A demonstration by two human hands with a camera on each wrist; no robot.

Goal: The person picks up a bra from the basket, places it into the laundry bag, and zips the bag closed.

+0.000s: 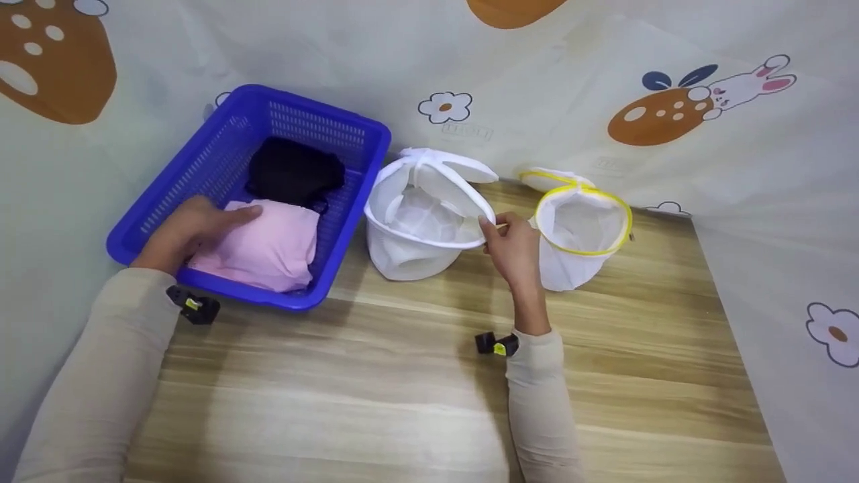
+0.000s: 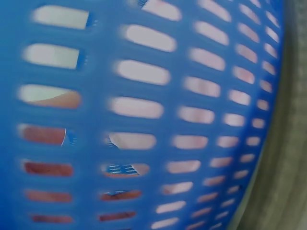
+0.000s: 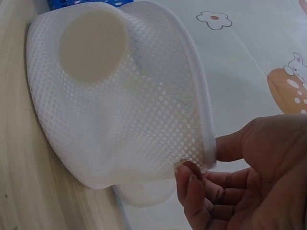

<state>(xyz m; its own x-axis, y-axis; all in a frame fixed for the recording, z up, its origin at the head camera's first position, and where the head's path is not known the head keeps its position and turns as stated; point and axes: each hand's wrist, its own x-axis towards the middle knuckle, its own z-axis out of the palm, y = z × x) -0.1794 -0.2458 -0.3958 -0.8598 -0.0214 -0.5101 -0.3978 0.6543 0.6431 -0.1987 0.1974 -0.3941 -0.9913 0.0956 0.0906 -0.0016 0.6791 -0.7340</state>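
A folded pink cloth (image 1: 268,245) lies in the near end of the blue plastic basket (image 1: 342,261). My left hand (image 1: 194,228) grips it at its left side, thumb lying across the top; the other fingers are mostly hidden. In the left wrist view the slotted basket wall (image 2: 96,124) fills the picture, with pink cloth and parts of fingers behind the slots. My right hand (image 1: 513,251) pinches the white rim of a mesh laundry bag (image 1: 416,261) between thumb and fingers. The bag stands with its mouth open and its lid flap folded back.
A bunched black cloth (image 1: 295,171) lies in the basket's far part. Right of my right hand stands a second white mesh bag (image 1: 570,268) with yellow trim, its mouth open. A printed sheet (image 1: 557,100) rises behind the wood-patterned surface (image 1: 376,389).
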